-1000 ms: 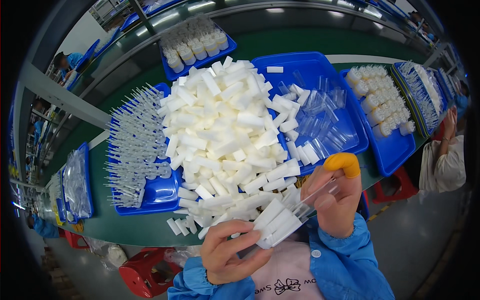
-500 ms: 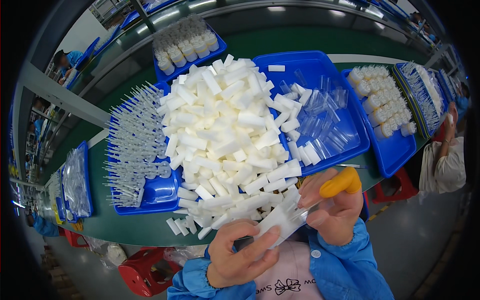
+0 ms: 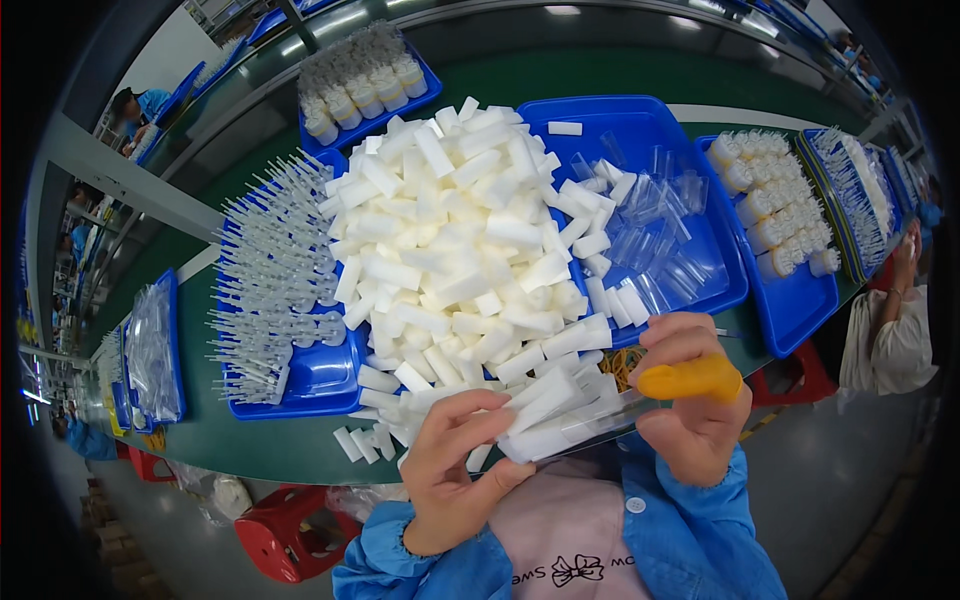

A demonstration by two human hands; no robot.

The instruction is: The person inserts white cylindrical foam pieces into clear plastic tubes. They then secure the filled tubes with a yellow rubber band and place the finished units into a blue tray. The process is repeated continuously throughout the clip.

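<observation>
Between my hands, in front of my chest, is a clear plastic sleeve [image 3: 585, 432] with white foam at it; I cannot tell how much of the foam lies inside. My left hand [image 3: 455, 475] is closed on the sleeve's left end, with thumb below and fingers above. At its right end, my right hand [image 3: 695, 405] pinches the clear plastic; a yellow finger cot [image 3: 690, 380] covers one of its fingers. Just beyond both hands rises a big heap of white foam blocks [image 3: 450, 250].
Right of the heap, a blue tray [image 3: 715, 270] holds clear plastic tubes [image 3: 650, 240] and loose foam. Thin pale plastic parts [image 3: 270, 280] fill a tray on the left. White, yellow-banded parts [image 3: 775, 215] stand in the far-right tray. Red stools [image 3: 290, 535] are below the table edge.
The sleeve and foam have moved slightly up toward the heap and lie flatter. My left hand has shifted left and turned. My right hand has moved slightly right.
</observation>
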